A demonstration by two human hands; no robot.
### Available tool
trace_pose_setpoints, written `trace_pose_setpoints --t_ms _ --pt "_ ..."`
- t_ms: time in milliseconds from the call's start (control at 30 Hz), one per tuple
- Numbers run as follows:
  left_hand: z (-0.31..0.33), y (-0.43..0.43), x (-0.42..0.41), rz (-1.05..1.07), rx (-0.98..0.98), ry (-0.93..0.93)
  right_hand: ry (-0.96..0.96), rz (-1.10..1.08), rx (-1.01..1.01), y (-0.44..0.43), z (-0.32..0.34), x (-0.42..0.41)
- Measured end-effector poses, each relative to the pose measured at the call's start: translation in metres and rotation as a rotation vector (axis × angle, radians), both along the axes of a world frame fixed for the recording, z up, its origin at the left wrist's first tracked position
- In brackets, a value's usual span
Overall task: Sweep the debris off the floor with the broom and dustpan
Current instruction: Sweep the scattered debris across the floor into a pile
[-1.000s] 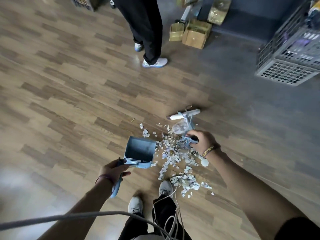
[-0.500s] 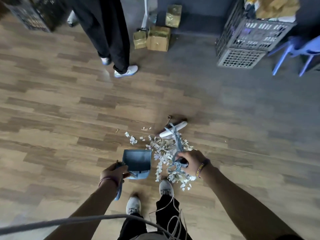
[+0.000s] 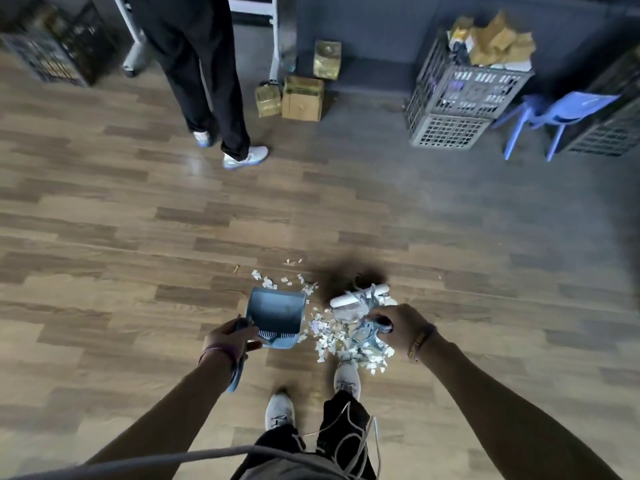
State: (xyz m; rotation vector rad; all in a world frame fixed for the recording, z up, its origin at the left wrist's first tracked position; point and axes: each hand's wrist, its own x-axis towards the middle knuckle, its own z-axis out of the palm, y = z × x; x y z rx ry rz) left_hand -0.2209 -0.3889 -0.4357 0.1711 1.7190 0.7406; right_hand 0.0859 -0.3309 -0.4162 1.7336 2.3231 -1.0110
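- Dustpan (image 3: 277, 315) first: where is it sitting?
- It is resting flat on the wooden floor (image 3: 138, 237), its mouth pointing toward twelve o'clock. The left hand (image 3: 230, 339) is curling round the blue handle at the pan's seven o'clock, gripping it.
- And the broom (image 3: 358, 299)?
- Its white head is lying at the pan's three o'clock, just beside it, a dark blur spreading past it toward twelve. The right hand (image 3: 401, 327) is closing tight round the broom's blue handle, knuckles facing up.
- Where is the debris (image 3: 332, 336) lying?
- Pale paper scraps are piling between pan and broom and spreading toward five o'clock, reaching a grey shoe (image 3: 346, 375); a few are scattering around the pan's lip at twelve to one.
- Anything else showing?
- A person (image 3: 204, 81) in black trousers is standing well apart at eleven o'clock, cardboard boxes (image 3: 303, 98) are sitting at twelve, and grey crates (image 3: 460, 98) and a blue chair (image 3: 561, 112) are standing at one to two
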Motion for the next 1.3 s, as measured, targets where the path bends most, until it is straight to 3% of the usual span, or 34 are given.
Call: trace_pose_setpoints --t_ms 367,800,1067,1300 --pt "0.0 -0.021 -0.054 0.189 -0.01 0.03 0.185 0.137 0.116 0.068 0.015 -0.098" --pt "-0.007 -0.039 -0.08 0.477 -0.003 0.115 0.232 0.588 -0.027 0.125 -0.034 -0.224" --pt "-0.025 -0.036 -0.06 0.549 -0.073 0.129 0.023 0.697 -0.124 0.133 -0.059 -0.185" --pt "-0.031 0.0 -0.021 0.528 -0.095 0.086 -0.013 0.678 -0.091 0.118 -0.046 -0.099"
